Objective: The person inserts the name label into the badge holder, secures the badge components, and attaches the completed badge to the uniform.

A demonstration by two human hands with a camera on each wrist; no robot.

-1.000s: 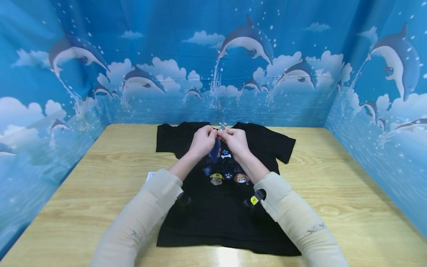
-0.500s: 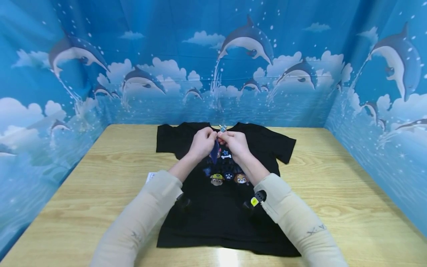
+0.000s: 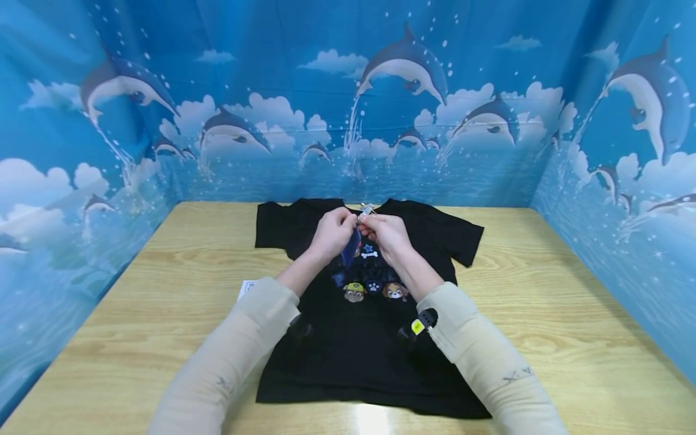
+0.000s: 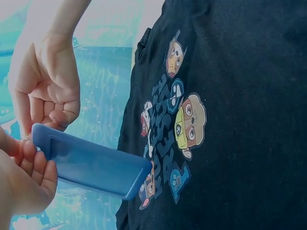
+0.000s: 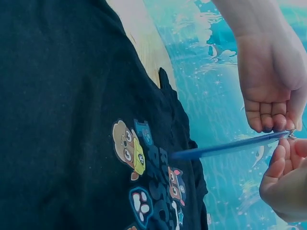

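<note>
Clip (image 3: 367, 209) and right hand (image 3: 388, 234) sit slightly further right than half a second ago. The blue holder (image 4: 93, 163) hangs between the hands, over the shirt (image 3: 359, 356); the left hand (image 3: 331, 231) pinches its upper end, the right grips the clip. The shirt lies spread on the table (image 3: 185, 260), before a dolphin curtain (image 3: 304, 78).

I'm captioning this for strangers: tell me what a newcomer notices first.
Probably the dolphin-print curtain around the back and sides of the table. Next, the black cartoon-print T-shirt spread on the table. Above it, the left hand pinches a blue card holder and the right hand a metal clip.
</note>
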